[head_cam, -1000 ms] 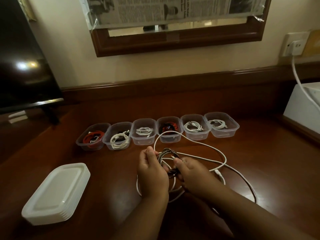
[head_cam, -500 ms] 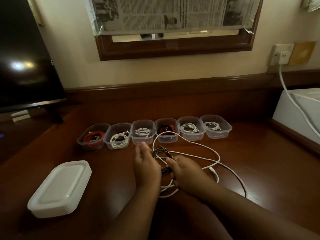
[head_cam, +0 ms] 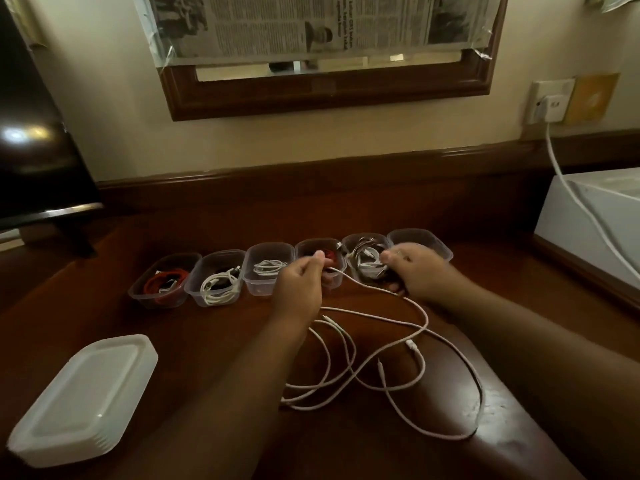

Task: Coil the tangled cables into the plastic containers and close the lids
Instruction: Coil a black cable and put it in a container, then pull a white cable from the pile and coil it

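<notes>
Dim, warm light over a dark polished wooden surface (head_cam: 519, 403), glossy enough to catch a sheen near its right front corner. A raised wooden rail (head_cam: 311, 178) runs along its back edge, and above that, a cream wall (head_cam: 121, 133). Up top, a dark wood-framed mirror (head_cam: 329, 88), its glass mostly covered by taped-on newspaper (head_cam: 311, 26). Far left, a black television screen (head_cam: 31, 150) with a glare spot. Right side: a wall socket (head_cam: 550, 102), a white cord (head_cam: 568, 181) dropping from it across a white appliance (head_cam: 595, 223).
</notes>
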`<state>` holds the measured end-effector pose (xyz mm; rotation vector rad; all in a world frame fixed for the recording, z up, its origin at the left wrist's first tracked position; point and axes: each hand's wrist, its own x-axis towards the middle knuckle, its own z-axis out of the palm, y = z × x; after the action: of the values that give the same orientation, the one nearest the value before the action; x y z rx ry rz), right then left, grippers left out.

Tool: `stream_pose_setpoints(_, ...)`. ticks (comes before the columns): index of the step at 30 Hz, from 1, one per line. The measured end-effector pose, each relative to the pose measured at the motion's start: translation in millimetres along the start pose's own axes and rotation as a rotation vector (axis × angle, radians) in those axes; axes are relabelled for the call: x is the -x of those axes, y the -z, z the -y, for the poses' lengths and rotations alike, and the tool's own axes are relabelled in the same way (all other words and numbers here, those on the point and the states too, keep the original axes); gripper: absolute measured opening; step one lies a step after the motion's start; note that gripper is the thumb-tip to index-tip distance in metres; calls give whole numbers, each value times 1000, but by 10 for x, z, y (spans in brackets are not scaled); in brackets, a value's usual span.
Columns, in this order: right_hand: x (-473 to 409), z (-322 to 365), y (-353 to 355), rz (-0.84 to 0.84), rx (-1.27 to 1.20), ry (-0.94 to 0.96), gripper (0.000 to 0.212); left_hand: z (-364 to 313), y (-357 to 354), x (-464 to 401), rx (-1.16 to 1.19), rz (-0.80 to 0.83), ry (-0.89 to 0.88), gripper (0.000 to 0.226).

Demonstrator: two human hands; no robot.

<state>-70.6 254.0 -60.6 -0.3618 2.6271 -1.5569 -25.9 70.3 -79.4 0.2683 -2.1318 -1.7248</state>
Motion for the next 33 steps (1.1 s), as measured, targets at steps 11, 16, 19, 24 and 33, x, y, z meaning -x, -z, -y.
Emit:
stream_pose_setpoints(11, -1161, -310, 152, -101, 534, 71, 18, 221, -148, -893, -965, 276, -459, 21)
stream_pose_setpoints(16, -1395, -328, 20, 146, 843, 59, 28, 315, -114, -1016, -1091, 343, -506, 26)
stream_pose_setpoints(19, -1470, -360, -5, 137, 906, 58, 27, 361, -73, -1040, -1053, 344, -507, 25)
stream_pose_setpoints(24, -1491, -383, -33, 45, 950, 49, 41, 272, -25, -1005, -996, 277, -548, 13)
stream_pose_setpoints(33, -745, 22, -126, 91, 296, 169, 53, -278, 185, -619, -626, 248, -614, 8)
